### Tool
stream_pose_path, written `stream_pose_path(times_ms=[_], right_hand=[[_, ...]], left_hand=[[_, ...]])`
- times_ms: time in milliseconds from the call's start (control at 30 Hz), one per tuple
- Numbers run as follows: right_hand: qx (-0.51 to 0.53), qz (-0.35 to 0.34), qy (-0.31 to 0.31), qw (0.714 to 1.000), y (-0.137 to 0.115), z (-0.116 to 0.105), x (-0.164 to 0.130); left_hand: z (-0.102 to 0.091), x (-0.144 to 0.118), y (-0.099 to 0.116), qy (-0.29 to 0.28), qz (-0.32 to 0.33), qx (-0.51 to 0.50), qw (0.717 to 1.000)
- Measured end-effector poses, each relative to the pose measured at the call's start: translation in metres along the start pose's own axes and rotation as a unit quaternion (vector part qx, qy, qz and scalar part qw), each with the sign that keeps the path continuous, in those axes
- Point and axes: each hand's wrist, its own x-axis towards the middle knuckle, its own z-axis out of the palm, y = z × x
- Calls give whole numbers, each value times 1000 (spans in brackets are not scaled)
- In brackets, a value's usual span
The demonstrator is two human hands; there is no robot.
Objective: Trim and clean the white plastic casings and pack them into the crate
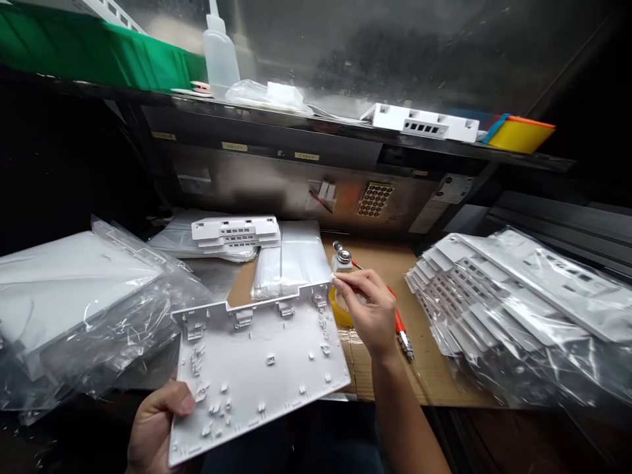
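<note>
A white moulded plastic cover (276, 388) is tilted in front of me, its inner side with small clips and posts turned up. My left hand (157, 421) grips its lower left edge, thumb on top. At the far right corner, my right hand (369, 309) is closed in a pinch over the edge. A tiny whitish bit shows at those fingertips, too small to name. Beyond the cover lie a stack of clear plastic bags (299, 253) and slotted white panels (237, 230). A yellow tape roll (340, 315) is partly hidden behind my right hand.
Bagged white covers (74, 276) lie at left, a bagged stack of slotted panels (494, 296) at right. A pump-top bottle (342, 258) and a red pen-like tool (402, 329) rest on the cardboard (444, 375). The shelf above holds a squeeze bottle (220, 56) and green bin (99, 56).
</note>
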Motion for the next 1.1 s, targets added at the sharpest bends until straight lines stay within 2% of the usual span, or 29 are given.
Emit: stream_pose_path(times_ms=[200,300,400,467,533,633,700,833,967,1100], right_hand=[[0,27,-15,1000,15,-4,-10],[-22,70,-33,997,34,-10,-13],[-38,91,-5,995,39,-12,-13],[-22,58,17,998,24,-6,-12],[10,-11,13,1000,-4,7,-12],[66,-111,-5,992,-50,30,-11],[98,-150,-8,984,-69,44,-9],[120,-166,-11,979,-75,53,-6],[124,-143,-3,982,-71,50,-6],[111,-160,-16,981,-68,47,-7]], left_hand=[[14,3,-7,-4,27,18,999],[28,3,-11,38,45,26,998],[50,-1,-16,97,96,47,990],[69,-3,-21,133,132,71,980],[90,-2,-28,143,167,89,972],[115,2,-42,104,200,111,968],[124,4,-50,77,212,119,967],[129,5,-60,66,216,126,966],[130,6,-63,81,201,115,970],[132,10,-63,66,203,126,969]])
